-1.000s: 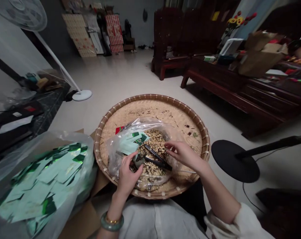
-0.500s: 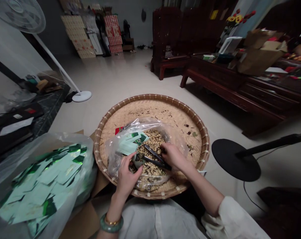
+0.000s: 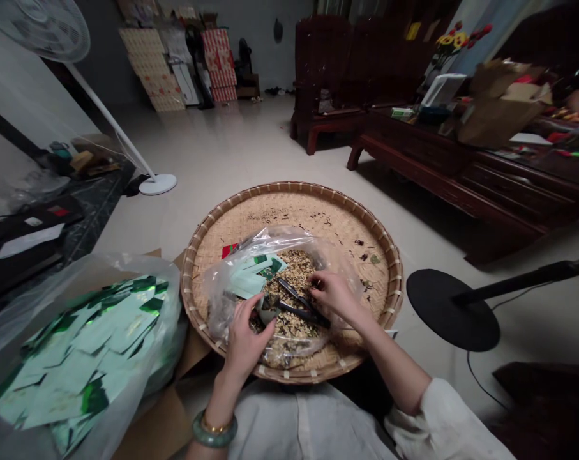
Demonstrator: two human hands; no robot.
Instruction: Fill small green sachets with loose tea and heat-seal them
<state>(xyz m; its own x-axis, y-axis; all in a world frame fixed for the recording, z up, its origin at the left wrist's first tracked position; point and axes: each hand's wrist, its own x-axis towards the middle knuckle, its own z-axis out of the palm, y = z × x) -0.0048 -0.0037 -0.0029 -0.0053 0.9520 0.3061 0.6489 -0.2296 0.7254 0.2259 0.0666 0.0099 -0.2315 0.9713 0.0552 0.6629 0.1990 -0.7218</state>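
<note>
A round woven bamboo tray (image 3: 289,197) holds a clear plastic bag (image 3: 219,306) with a mound of pale seed-like grains (image 3: 292,271) and several green-and-silver foil cards (image 3: 246,284). My right hand (image 3: 334,297) is closed over the end of black tongs (image 3: 301,308) lying on the grains. My left hand (image 3: 245,338) pinches a small pale foil piece (image 3: 269,309) at the tongs' tips. A jade bangle and a gold bracelet circle my left wrist. Beside the tray lies a large plastic bag of similar foil cards (image 3: 78,348).
Cardboard (image 3: 159,421) lies under the left bag. A white fan stand (image 3: 157,184) rises on the left, and a black round stand base (image 3: 452,310) sits on the right. A dark wooden bench and table (image 3: 461,172) with boxes stand beyond the tray.
My right hand has moved slightly left and down onto the tongs since the earliest frame, and its forearm now shows more. My left hand has barely moved.
</note>
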